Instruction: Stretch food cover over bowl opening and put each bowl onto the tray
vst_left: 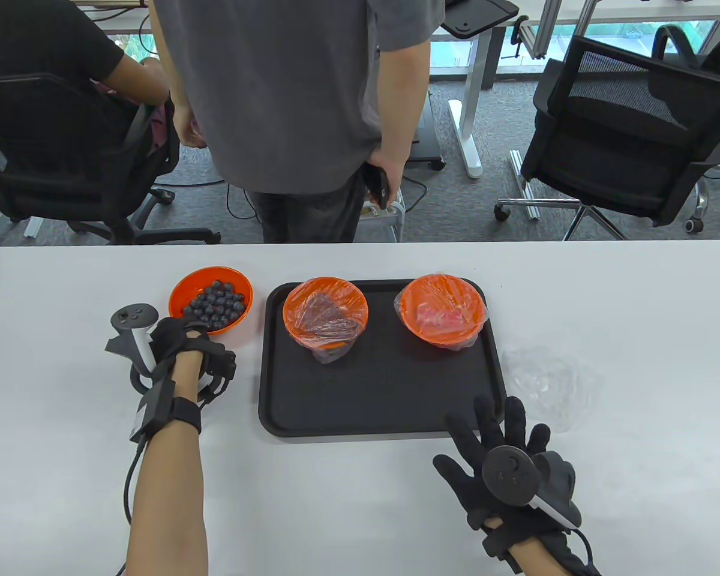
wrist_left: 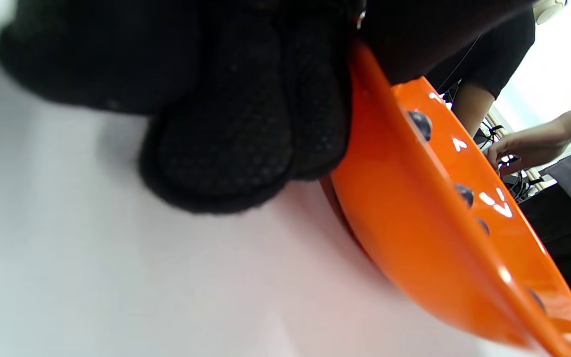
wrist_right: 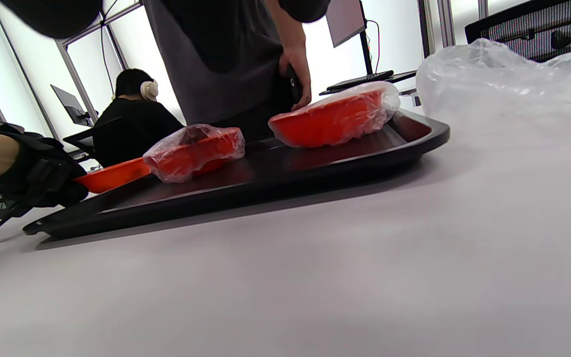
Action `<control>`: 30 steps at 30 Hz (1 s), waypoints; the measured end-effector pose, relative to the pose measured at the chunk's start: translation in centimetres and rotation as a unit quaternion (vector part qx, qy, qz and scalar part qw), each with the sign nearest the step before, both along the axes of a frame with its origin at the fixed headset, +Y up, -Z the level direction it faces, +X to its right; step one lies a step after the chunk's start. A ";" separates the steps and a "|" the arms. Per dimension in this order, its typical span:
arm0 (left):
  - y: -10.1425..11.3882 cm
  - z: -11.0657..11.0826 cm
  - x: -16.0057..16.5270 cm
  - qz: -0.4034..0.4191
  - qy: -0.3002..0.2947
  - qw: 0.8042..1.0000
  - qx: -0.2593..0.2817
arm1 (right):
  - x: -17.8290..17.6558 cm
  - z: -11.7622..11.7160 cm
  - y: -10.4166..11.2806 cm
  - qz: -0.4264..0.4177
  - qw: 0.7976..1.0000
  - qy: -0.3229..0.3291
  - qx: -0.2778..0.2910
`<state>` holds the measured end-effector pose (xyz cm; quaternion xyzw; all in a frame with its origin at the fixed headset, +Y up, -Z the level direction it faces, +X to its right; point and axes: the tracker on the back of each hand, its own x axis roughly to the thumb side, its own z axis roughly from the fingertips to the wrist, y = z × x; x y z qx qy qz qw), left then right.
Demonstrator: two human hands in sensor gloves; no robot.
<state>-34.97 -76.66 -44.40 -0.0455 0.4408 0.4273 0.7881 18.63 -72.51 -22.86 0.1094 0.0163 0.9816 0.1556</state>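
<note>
Left hand [vst_left: 183,348] on uncovered bowl [vst_left: 211,298] — two covered bowls [vst_left: 326,312] on tray [vst_left: 312,408]

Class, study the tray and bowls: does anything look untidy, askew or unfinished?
The blueberry bowl sits uncovered on the table, left of the tray. On the tray, the left covered bowl has surplus film bunched at its near side. A loose food cover lies crumpled to the tray's right.

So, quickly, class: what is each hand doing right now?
Left hand: fingers grip the near rim of the blueberry bowl.
Right hand: open, fingers spread, holding nothing.
</note>
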 end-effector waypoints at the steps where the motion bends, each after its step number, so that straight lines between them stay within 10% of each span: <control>1: 0.0 0.0 0.0 0.003 0.001 1.000 0.004 | 0.0 0.0 0.0 0.000 1.000 0.000 0.000; 13: 3.4 2.9 -1.8 -0.019 -0.040 0.999 0.032 | -0.1 -0.1 0.0 -0.002 1.000 0.010 -0.003; 30: 9.7 15.3 2.3 -0.031 -0.262 0.963 0.049 | -0.3 -0.3 -0.1 -0.023 0.999 0.022 -0.007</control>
